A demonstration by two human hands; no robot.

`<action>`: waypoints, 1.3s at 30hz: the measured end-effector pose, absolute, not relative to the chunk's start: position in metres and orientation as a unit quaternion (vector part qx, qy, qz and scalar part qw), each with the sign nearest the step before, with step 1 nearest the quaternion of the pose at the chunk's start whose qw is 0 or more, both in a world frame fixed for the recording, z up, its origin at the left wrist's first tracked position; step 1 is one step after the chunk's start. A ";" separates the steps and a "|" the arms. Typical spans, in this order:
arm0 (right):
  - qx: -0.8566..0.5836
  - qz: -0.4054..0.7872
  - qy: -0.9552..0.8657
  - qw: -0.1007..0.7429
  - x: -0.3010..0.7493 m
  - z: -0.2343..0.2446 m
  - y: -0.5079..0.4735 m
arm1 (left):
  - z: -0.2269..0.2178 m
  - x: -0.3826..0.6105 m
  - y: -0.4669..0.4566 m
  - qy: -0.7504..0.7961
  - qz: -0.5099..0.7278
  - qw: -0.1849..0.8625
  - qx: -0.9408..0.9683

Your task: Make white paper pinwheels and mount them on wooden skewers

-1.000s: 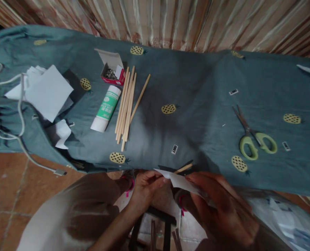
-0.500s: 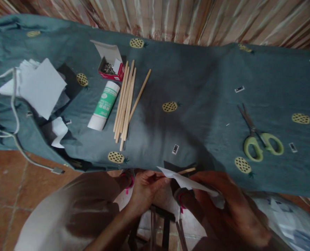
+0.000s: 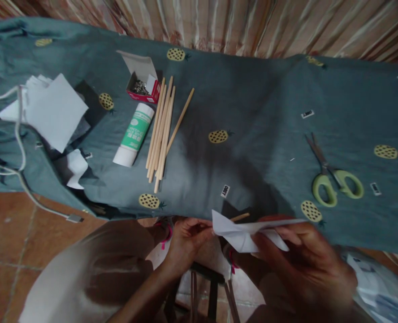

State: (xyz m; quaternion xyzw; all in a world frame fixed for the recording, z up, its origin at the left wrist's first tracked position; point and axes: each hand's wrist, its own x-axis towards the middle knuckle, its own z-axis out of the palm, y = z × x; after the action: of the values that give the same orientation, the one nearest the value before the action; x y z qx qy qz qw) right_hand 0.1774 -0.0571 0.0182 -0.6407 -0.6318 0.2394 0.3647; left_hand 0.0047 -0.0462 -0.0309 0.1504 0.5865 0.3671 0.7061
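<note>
A folded sheet of white paper (image 3: 241, 240) is held up at the table's front edge. My right hand (image 3: 306, 260) pinches its right part between thumb and fingers. My left hand (image 3: 190, 242) is closed at the paper's left corner, its fingertips against the paper. A thin wooden stick (image 3: 241, 217) pokes out behind the paper, lined up with my left fingers; the paper and fingers hide the rest of it. Further back lie several wooden sticks (image 3: 160, 130), a glue stick (image 3: 134, 133) and an open red box of small metal pins (image 3: 141, 88).
Green-handled scissors (image 3: 326, 172) lie on the right of the blue-green tablecloth (image 3: 253, 103). White paper squares (image 3: 56, 112) are piled at the left, near a white cable (image 3: 21, 143) that hangs over the edge. A stool (image 3: 207, 273) stands below.
My right hand has turned the paper, so more of its folded face shows, and has moved slightly right. My left hand and the stick stay nearly where they were.
</note>
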 end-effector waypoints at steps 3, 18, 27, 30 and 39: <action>-0.657 0.343 -0.540 0.398 0.173 0.018 -0.058 | -0.030 0.004 -0.047 0.583 0.359 0.717 0.134; -0.545 0.068 -0.776 0.309 0.173 0.009 -0.067 | -0.037 0.007 -0.052 0.557 0.382 0.728 0.115; -0.492 0.062 -0.807 0.320 0.173 0.011 -0.056 | -0.032 0.008 -0.047 0.555 0.378 0.737 0.081; -0.486 0.070 -0.817 0.302 0.176 0.013 -0.055 | -0.034 0.008 -0.047 0.556 0.375 0.737 0.090; -0.490 0.079 -0.812 0.307 0.179 0.013 -0.053 | -0.036 0.006 -0.047 0.558 0.363 0.737 0.119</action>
State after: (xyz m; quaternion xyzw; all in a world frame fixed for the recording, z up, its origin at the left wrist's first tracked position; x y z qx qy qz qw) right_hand 0.1788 -0.0535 0.0130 -0.4896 -0.8122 0.0787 0.3073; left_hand 0.0063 -0.0474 -0.0365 0.1195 0.5577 0.3631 0.7368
